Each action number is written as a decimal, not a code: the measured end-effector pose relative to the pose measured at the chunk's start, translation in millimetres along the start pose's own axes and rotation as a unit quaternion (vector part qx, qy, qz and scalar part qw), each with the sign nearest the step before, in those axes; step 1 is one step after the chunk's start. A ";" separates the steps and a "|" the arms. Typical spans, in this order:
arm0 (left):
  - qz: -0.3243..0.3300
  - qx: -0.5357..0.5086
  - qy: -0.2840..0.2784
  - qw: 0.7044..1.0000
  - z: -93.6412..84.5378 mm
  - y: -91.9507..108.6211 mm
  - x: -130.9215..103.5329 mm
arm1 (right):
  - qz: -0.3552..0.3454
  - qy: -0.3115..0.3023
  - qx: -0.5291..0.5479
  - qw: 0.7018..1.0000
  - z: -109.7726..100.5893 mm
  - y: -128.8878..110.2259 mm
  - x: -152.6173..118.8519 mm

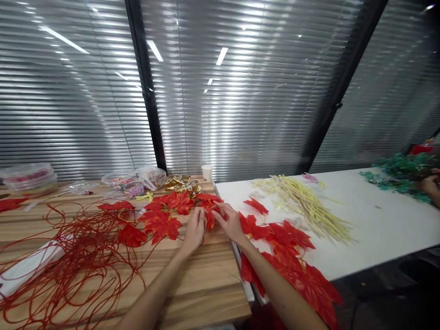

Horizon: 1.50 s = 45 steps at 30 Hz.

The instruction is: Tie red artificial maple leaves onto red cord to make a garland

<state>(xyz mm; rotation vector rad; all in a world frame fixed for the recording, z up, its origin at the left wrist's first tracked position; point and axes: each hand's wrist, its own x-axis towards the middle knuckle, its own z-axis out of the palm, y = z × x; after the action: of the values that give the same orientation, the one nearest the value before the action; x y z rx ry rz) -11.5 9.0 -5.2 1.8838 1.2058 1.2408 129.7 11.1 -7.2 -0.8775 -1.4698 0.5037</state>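
Note:
My left hand (pixel 195 228) is closed in a pinch at the edge of a red artificial maple leaf, over the wooden table. Close to its right, my right hand (pixel 228 222) pinches at the same part of the leaf garland; the fingertips of both hands nearly meet. Red maple leaves (pixel 161 224) lie left of the hands, and more red leaves (pixel 288 256) trail to the right, under my right forearm and over the white table's edge. A tangle of red cord (pixel 85 256) spreads over the wooden table at the left.
Behind stand a paper cup (pixel 206 173), gold wrappers (pixel 182 184), a tub of colourful bits (pixel 118 179) and stacked plastic containers (pixel 30 179). Yellow strips (pixel 305 204) lie on the white table (pixel 367 229). At far right, a person's hand (pixel 431 185) is beside green foliage (pixel 402 176).

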 end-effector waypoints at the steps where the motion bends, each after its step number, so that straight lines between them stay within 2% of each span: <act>1: 0.004 0.011 0.001 1.000 0.1 0.8 -0.2 | 0.012 0.001 0.013 1.000 1.3 -0.1 -0.9; 5: 0.046 0.062 -0.021 0.997 1.9 3.8 -1.9 | 0.055 0.016 0.050 0.997 6.0 2.3 -2.7; 9: 0.082 0.126 -0.094 0.984 3.5 5.2 -5.2 | 0.111 0.063 0.106 0.986 9.6 3.4 -2.0; 13: 0.110 0.226 -0.155 0.956 5.6 4.1 -9.1 | 0.172 0.096 0.177 0.964 11.3 5.4 -0.6; 16: 0.138 0.256 -0.169 0.942 8.8 3.1 -11.8 | 0.203 0.105 0.215 0.949 11.4 7.3 -0.4; 22: 0.192 0.294 -0.188 0.917 11.0 4.2 -15.8 | 0.232 0.084 0.266 0.932 9.8 6.0 0.4; 26: 0.228 0.283 -0.139 0.921 3.0 4.6 -16.6 | 0.242 0.077 0.259 0.932 8.2 6.5 2.6; 32: 0.242 0.164 0.016 0.956 -12.2 3.6 -11.2 | 0.272 0.072 0.256 0.925 11.0 12.4 2.4; 34: 0.209 0.112 0.055 0.970 -13.2 3.7 -7.8 | 0.267 0.062 0.239 0.932 12.1 11.3 2.1; 37: 0.100 0.003 0.099 0.990 -11.7 2.3 -2.1 | 0.249 0.049 0.222 0.941 12.4 6.6 2.3; 40: 0.006 -0.079 0.122 0.989 -14.7 -1.7 3.7 | 0.246 0.063 0.223 0.941 10.9 3.9 2.7; 42: 0.007 -0.036 0.134 0.990 -24.1 -4.4 7.8 | 0.248 0.078 0.227 0.939 9.2 4.6 2.5; 44: 0.054 0.101 0.143 0.983 -38.9 -5.9 12.7 | 0.248 0.084 0.228 0.938 7.6 6.1 1.7; 45: 0.078 0.188 0.147 0.968 -47.4 -6.6 15.5 | 0.248 0.083 0.228 0.938 6.9 6.7 1.2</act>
<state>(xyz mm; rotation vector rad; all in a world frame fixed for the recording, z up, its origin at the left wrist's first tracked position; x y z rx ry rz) -54.9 25.2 14.6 2.1527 1.5648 1.5015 124.5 17.5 -12.3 -0.8852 -0.9093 1.0699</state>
